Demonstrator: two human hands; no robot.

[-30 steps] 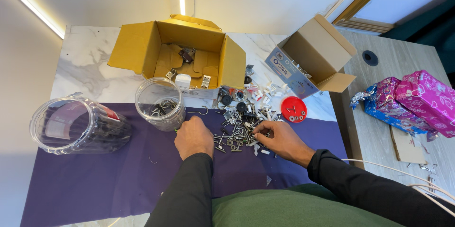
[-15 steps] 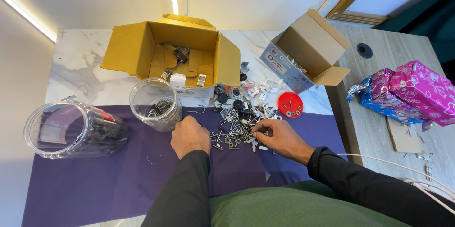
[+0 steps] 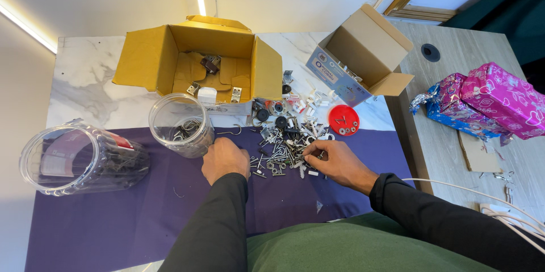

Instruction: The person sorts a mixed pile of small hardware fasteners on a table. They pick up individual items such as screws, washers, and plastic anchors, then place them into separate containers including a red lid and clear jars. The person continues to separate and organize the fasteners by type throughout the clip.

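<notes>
Hardware lies heaped on the purple cloth: screws, hooks, eye bolts and small black and white bits, spread between the two hands and running up toward the boxes. Far left of both hands a large clear jar lies on its side on the cloth, dark metal pieces inside. Nearer, just up and left of the left hand, stands a smaller clear jar with a few hooks at its bottom. The left hand rests knuckles up on the cloth, fingers curled under at the left edge of the heap; whether it holds anything I cannot tell. Behind that hand sits an open yellow cardboard box with brackets and hinges in it. The right hand lies at the lower right edge of the heap, thumb and forefinger pinched narrow onto a small piece there, too small to name. Up and right of that pinch a red lid holds a few small parts, and beyond it an open brown box tilts. Far right, on the wooden table, lie pink and blue wrapped parcels
</notes>
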